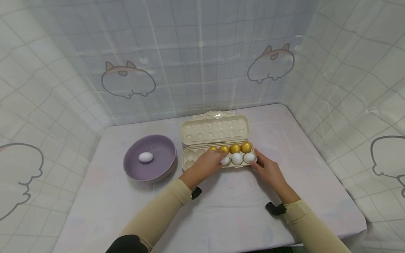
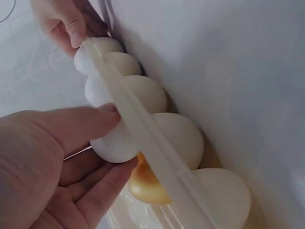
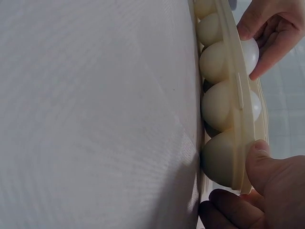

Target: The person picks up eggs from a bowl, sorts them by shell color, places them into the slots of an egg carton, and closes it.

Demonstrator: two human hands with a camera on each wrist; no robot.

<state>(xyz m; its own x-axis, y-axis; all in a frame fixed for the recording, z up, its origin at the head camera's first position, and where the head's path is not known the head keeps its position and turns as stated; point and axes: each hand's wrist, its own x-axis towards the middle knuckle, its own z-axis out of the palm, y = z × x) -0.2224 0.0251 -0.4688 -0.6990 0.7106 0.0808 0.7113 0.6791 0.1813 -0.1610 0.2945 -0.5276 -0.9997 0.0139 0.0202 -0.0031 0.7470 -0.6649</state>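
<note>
A cream egg carton (image 1: 216, 130) lies on the table with its lid folded back. Several gold eggs (image 1: 235, 148) sit in its back row; white eggs fill part of the front row. My left hand (image 1: 205, 164) pinches a white egg (image 2: 114, 145) between thumb and fingers, low in a front-row cup. To its right are two more white eggs, one in the middle (image 1: 236, 159) and one at the end (image 1: 249, 157). My right hand (image 1: 268, 171) grips the carton's right end, thumb on the near rim in the right wrist view. Cups at the left end hold nothing.
Left of the carton stands a purple bowl (image 1: 172, 168) with one white egg (image 1: 146, 157) inside. A pale cloth (image 1: 215, 218) covers the table. Gridded curtains with cartoon drawings hang behind and on both sides.
</note>
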